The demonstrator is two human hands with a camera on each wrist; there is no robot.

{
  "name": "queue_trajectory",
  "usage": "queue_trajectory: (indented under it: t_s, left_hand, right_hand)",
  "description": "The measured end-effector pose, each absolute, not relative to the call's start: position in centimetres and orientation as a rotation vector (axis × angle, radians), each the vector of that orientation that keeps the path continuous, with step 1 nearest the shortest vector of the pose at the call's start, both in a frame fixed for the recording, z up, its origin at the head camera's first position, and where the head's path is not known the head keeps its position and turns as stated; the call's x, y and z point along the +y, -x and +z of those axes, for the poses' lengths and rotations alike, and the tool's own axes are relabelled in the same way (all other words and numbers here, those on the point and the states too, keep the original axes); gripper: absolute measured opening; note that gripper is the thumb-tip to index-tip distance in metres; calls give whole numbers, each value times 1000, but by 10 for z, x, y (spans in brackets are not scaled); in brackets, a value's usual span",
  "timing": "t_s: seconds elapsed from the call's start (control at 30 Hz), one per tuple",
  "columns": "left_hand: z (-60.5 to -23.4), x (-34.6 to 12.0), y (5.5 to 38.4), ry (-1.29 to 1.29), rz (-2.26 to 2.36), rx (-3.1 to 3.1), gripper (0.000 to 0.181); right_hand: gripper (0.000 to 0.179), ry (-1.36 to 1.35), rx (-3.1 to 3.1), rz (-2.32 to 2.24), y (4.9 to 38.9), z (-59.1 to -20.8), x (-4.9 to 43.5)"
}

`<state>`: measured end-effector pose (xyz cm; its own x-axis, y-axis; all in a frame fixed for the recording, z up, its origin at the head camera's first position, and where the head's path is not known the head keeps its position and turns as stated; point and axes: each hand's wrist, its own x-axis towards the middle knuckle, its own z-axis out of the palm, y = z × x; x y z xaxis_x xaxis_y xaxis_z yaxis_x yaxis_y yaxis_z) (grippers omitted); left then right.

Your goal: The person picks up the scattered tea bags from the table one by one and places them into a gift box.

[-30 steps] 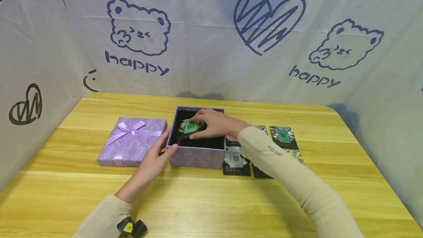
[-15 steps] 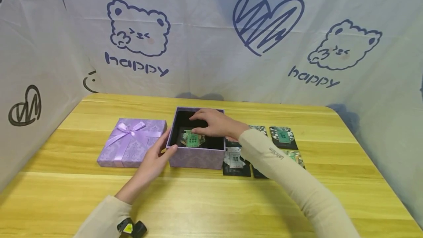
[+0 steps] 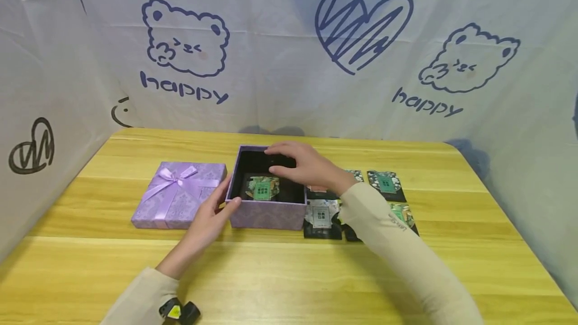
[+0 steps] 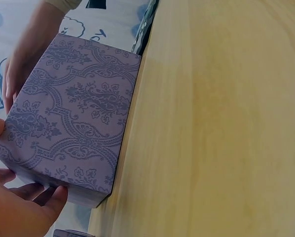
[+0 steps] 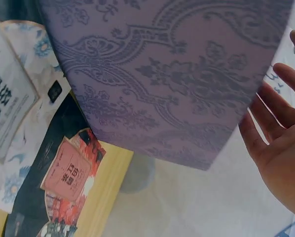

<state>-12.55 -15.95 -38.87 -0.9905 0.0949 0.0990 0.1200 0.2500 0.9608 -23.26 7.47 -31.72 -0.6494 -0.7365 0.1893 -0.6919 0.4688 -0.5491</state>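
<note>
A purple patterned gift box (image 3: 268,215) with a black inside stands uncovered on the table. One dark packet with a green label (image 3: 262,189) lies in it, near the front wall. My left hand (image 3: 208,225) holds the box at its left front corner, thumb at the rim; the left wrist view shows the fingers (image 4: 54,200) against the side. Over the box's right edge is my right hand (image 3: 308,168), holding nothing, its fingers (image 5: 278,106) spread and apart from the packet.
A purple box lid with a ribbon bow (image 3: 178,197) lies left of the box. To the right lie several dark patterned packets, including one with a grey label (image 3: 321,219) and one with a green label (image 3: 386,184). A white printed cloth (image 3: 271,64) hangs behind the table.
My right hand has let go of the green-labelled packet, which now lies lower in the box toward its front. That hand has since drawn back to the right. The left hand stays put.
</note>
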Motion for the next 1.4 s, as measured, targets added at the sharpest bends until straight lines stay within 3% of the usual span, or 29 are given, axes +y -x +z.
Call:
queue_trajectory:
  t_s: [0.47, 1.4]
  left_hand:
    - [-388, -159, 125, 195, -1887, -2488, 62]
    - [-388, -160, 124, 206, -1889, -2476, 62]
  right_hand:
    - [47, 1121, 2621, -988, 211, -314, 122]
    - [55, 959, 2688, -712, 199, -354, 206]
